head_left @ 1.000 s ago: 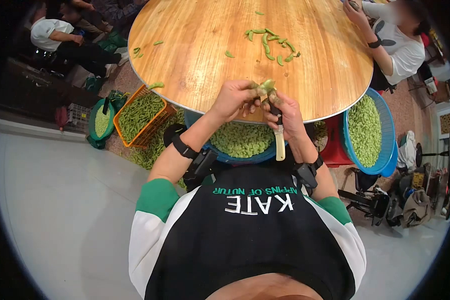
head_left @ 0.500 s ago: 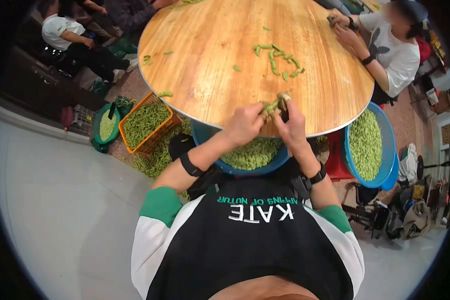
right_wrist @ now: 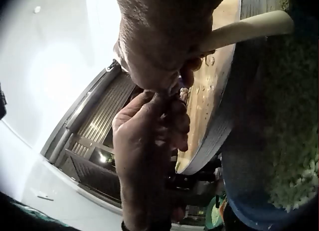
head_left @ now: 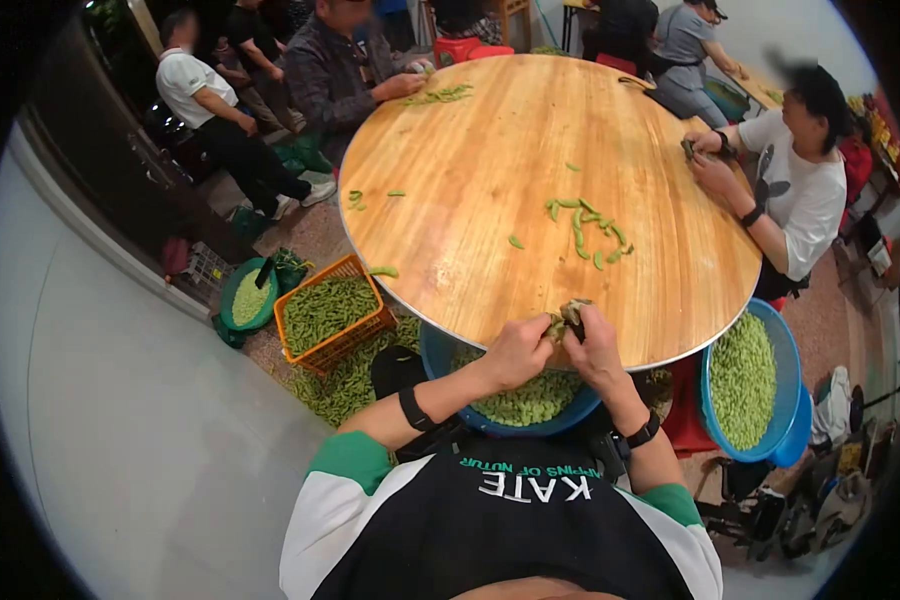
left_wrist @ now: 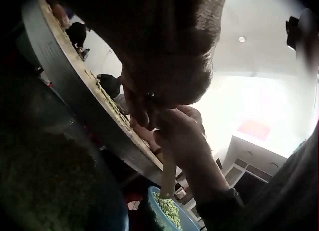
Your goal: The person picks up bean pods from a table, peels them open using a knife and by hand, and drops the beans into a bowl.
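Lying between people point(head_left: 810, 200), pods point(head_left: 579, 236) dot the wooden table point(head_left: 470, 180).

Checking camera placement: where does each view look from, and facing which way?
Head: worn on the head, facing forward and down at the round table; both arms and the shirt show.
Left wrist: worn there, facing the left hand; right hand beyond.
Right wrist: worn there, facing the right hand; left hand beyond.
Both wrist views share the pale handle.

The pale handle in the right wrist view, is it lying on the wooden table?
No, the pale handle sticks out from the right hand and crosses in front of the table edge.
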The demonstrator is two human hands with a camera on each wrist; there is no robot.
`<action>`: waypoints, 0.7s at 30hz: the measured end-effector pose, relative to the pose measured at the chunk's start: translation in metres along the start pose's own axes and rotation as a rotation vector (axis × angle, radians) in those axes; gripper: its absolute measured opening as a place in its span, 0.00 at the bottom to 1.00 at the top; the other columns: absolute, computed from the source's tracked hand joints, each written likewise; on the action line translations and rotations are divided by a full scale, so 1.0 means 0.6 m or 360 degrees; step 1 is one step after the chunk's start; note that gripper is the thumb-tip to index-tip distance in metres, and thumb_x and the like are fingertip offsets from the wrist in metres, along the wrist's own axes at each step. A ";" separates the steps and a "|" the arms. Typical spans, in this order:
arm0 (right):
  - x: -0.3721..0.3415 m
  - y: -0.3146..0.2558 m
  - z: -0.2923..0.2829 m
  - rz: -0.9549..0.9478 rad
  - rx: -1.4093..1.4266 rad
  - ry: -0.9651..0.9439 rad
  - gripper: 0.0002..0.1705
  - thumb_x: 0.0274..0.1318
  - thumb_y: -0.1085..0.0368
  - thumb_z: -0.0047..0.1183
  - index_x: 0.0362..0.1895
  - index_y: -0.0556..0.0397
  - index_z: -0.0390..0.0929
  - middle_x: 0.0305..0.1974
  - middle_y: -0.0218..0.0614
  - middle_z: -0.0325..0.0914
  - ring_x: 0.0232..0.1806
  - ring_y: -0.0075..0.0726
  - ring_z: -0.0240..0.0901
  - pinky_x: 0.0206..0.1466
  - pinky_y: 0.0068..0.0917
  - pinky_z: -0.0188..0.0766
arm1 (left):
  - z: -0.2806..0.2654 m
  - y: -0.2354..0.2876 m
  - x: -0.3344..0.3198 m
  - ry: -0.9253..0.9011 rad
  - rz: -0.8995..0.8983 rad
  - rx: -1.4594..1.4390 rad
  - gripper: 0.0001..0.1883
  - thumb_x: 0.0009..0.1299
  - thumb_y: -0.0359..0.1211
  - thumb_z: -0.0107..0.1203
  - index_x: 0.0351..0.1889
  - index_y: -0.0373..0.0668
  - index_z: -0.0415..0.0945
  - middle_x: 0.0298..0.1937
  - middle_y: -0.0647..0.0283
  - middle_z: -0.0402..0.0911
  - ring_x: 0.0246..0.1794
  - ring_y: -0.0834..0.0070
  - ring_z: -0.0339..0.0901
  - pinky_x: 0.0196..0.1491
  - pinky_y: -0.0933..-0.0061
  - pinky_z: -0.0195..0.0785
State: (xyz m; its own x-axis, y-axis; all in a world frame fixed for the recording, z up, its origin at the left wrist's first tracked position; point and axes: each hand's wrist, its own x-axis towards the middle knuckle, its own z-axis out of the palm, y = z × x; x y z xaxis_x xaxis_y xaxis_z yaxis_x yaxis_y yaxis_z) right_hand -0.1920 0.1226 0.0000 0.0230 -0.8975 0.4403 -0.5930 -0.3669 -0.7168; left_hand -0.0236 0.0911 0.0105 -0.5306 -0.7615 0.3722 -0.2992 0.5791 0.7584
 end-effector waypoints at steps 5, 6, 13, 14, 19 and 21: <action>0.009 -0.012 0.010 0.0235 -0.0010 0.0125 0.09 0.49 0.70 0.53 0.33 0.60 0.69 0.28 0.53 0.71 0.30 0.61 0.69 0.33 0.42 0.67 | -0.004 0.003 0.009 0.0126 -0.0165 -0.0305 0.08 0.63 0.29 0.52 0.38 0.35 0.72 0.25 0.55 0.75 0.23 0.63 0.74 0.27 0.64 0.67; 0.011 -0.020 0.008 0.0414 0.0250 0.0076 0.08 0.49 0.70 0.51 0.34 0.61 0.70 0.26 0.47 0.71 0.26 0.52 0.69 0.28 0.38 0.65 | -0.007 0.006 0.012 0.0122 -0.0357 -0.0559 0.08 0.64 0.29 0.52 0.39 0.35 0.73 0.24 0.61 0.76 0.21 0.72 0.74 0.26 0.68 0.67; 0.000 -0.032 0.017 0.0998 0.1278 -0.0009 0.09 0.52 0.72 0.43 0.37 0.61 0.73 0.25 0.30 0.72 0.15 0.21 0.63 0.16 0.21 0.59 | -0.003 0.002 0.005 0.0028 -0.0512 -0.1582 0.05 0.69 0.29 0.55 0.38 0.37 0.73 0.30 0.67 0.78 0.26 0.83 0.74 0.27 0.82 0.68; -0.002 -0.032 0.022 0.1017 0.1324 0.0009 0.09 0.53 0.73 0.42 0.38 0.60 0.73 0.25 0.31 0.72 0.15 0.21 0.62 0.16 0.20 0.59 | -0.001 -0.002 0.000 0.0030 -0.0519 -0.1584 0.05 0.69 0.29 0.55 0.38 0.37 0.73 0.30 0.67 0.78 0.26 0.83 0.74 0.27 0.82 0.68; -0.010 -0.052 0.029 0.0962 0.1272 -0.0078 0.11 0.55 0.72 0.42 0.42 0.59 0.72 0.27 0.33 0.74 0.19 0.24 0.71 0.16 0.19 0.60 | 0.002 -0.032 -0.002 0.0067 -0.0628 -0.1742 0.08 0.68 0.27 0.54 0.43 0.36 0.74 0.33 0.65 0.78 0.26 0.81 0.76 0.27 0.81 0.70; -0.015 -0.061 0.025 0.0876 0.1088 -0.0196 0.10 0.57 0.70 0.45 0.43 0.57 0.72 0.29 0.32 0.75 0.24 0.29 0.79 0.18 0.18 0.62 | -0.005 -0.045 0.014 0.0204 -0.0585 -0.1669 0.08 0.68 0.28 0.54 0.43 0.36 0.74 0.32 0.65 0.78 0.25 0.82 0.75 0.26 0.82 0.68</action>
State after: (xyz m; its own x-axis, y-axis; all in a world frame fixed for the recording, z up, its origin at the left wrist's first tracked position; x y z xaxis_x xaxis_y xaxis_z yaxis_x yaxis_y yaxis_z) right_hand -0.1585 0.1405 0.0144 -0.0140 -0.9953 -0.0954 0.0643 0.0943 -0.9935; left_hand -0.0177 0.0681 -0.0049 -0.4437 -0.8953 0.0393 0.4281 -0.1732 0.8870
